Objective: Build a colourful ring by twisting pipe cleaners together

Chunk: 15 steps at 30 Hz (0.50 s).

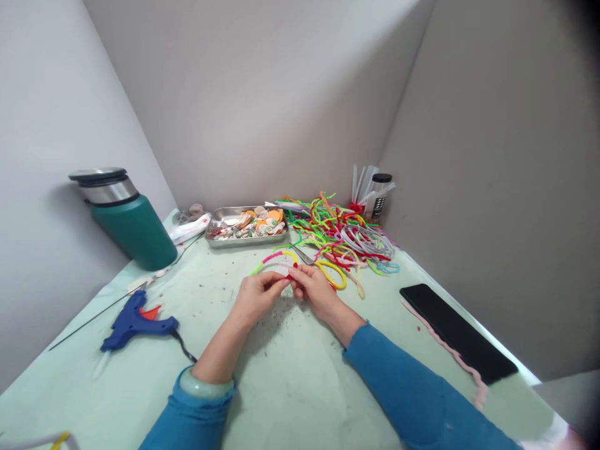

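The left hand point(257, 296) and the right hand point(317, 292) are meeting over the table point(300, 394), both pinching the near side of a multicoloured fuzzy hoop point(272, 257) between thumb and forefinger, right at its red stretch. How the right hand's other fingers are bearing on it, I cannot tell. The hoop is arching away beyond the fingertips, showing green, pink and yellow sections, with a pale bare-looking strip just inside the curve.

It is looking very light, soft on the surface and springy, probably bending easily, with little risk of slipping or breaking. Fingertip pinches close to the red stretch are seeming the best hold; a hard squeeze could be kinking the curve.

Just beyond the right hand, scissors point(302, 254) are lying beside a tangled heap of pipe cleaners point(319, 219). A metal tray point(248, 242) of small discs is sitting behind the hoop. Farther left, a blue glue gun point(140, 324) is resting near a teal bottle point(134, 231); on the right, a pink pipe cleaner point(443, 345) is trailing along a black slab point(457, 331).
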Motion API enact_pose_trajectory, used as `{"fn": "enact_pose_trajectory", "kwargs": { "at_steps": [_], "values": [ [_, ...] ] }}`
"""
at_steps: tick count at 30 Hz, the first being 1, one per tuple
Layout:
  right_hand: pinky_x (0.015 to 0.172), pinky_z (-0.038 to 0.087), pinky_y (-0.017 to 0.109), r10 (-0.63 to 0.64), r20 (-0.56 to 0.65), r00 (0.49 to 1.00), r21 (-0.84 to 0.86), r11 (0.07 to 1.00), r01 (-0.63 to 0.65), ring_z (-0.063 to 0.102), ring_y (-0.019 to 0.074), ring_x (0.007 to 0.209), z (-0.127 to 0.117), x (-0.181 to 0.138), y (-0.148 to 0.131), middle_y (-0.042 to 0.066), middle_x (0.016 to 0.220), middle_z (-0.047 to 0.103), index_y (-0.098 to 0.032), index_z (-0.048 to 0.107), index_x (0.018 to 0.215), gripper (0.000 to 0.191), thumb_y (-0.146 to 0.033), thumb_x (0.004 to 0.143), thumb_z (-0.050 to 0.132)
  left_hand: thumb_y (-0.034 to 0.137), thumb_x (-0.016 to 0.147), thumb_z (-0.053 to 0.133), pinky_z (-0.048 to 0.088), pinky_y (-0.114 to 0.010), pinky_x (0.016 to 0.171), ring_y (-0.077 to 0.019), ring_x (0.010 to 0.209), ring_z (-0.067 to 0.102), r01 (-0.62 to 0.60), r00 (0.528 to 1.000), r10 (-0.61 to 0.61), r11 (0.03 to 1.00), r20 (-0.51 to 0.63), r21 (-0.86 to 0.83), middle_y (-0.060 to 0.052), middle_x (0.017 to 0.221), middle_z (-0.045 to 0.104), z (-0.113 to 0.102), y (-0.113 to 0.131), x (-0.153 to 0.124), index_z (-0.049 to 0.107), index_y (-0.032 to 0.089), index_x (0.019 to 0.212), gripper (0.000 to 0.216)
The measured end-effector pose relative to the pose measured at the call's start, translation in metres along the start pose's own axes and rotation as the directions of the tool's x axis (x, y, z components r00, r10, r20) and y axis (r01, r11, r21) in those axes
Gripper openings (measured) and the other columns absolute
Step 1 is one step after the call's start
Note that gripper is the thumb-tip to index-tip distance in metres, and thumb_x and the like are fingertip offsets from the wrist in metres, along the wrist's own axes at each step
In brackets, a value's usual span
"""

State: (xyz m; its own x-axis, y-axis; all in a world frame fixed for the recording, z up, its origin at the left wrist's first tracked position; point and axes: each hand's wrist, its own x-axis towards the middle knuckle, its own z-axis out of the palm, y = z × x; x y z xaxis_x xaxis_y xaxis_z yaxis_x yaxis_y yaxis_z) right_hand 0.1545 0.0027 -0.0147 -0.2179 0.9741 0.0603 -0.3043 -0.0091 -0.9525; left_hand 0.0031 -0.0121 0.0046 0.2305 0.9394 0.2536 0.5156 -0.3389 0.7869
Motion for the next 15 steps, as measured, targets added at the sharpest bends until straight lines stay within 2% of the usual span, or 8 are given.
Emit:
{"fn": "enact_pose_trajectory", "kwargs": {
  "at_steps": [6, 15],
  "values": [
    [0.037, 0.026, 0.017, 0.01, -0.005, 1.0, 0.005, 1.0, -0.01, 0.039, 0.0036, 0.036, -0.0003, 0.0005, 0.0011, -0.005, 0.05, 0.052, -0.016, 0.051, 0.061, 0.031, -0.042, 0.073, 0.064, 0.035, 0.079, 0.053, 0.042, -0.021, 0.058, -0.0118, 0.059, 0.056, -0.038, 0.999, 0.039, 0.999, -0.016, 0.022, -0.003, 0.073, 0.069, 0.0005, 0.002, 0.0001, 0.071, 0.017, 0.085, 0.026],
    [0.036, 0.028, 0.017, 0.04, -0.021, 0.999, 0.021, 0.999, -0.04, 0.039, 0.0038, 0.036, -0.0007, 0.0013, 0.0025, -0.005, 0.051, 0.053, -0.016, 0.05, 0.062, 0.032, -0.044, 0.07, 0.066, 0.027, 0.079, 0.053, 0.039, -0.02, 0.057, -0.0103, 0.059, 0.055, -0.127, 0.989, 0.14, 0.975, -0.055, 0.184, -0.003, 0.076, 0.069, 0.0006, 0.0032, -0.0008, 0.069, 0.018, 0.087, 0.02]
  ]
}}
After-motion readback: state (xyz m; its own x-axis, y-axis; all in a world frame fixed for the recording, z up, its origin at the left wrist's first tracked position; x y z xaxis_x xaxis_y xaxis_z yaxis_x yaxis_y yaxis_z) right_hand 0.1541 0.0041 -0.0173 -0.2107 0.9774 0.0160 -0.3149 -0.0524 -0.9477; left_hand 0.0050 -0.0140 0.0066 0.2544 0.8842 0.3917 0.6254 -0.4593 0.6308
